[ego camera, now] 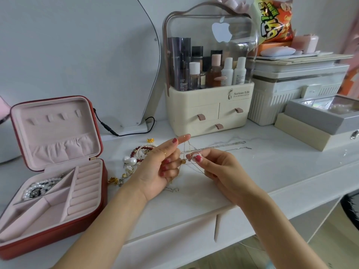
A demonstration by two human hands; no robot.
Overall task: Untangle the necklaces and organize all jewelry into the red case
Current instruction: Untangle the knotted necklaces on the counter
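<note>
- Two bare forearms reach in from the near edge of the white tabletop (272,171), and both hands work one tangle of thin silver and gold necklace chains (191,152) held just above it
- Left hand (161,167), palm up, has its forefinger stretched out with a strand hooked over the tip; the other three fingers curl in over gold chain lying in the palm
- Right hand (219,167) pinches the strands between thumb and forefinger, close beside the left fingers
- From the pinch, silver chain trails right across the tabletop toward the back right; how many necklaces make up the tangle cannot be told
- One red zip jewelry case with pale pink lining (93,200) stands open at the near left corner, lid upright
- Its back left compartment holds a heap of white pearl beads (38,188); the other three tray compartments and the ring rolls show only lining
- Between case and left hand lies a small pile: one dark red bead bracelet (137,151), two large white pearls (129,160), and small gold pieces (124,176)
- One cream cosmetics organizer with a clear domed lid and three drawers (207,111) stands at the back edge
- At the back right corner sits one grey box with a glass lid (310,121), on a cream box
</note>
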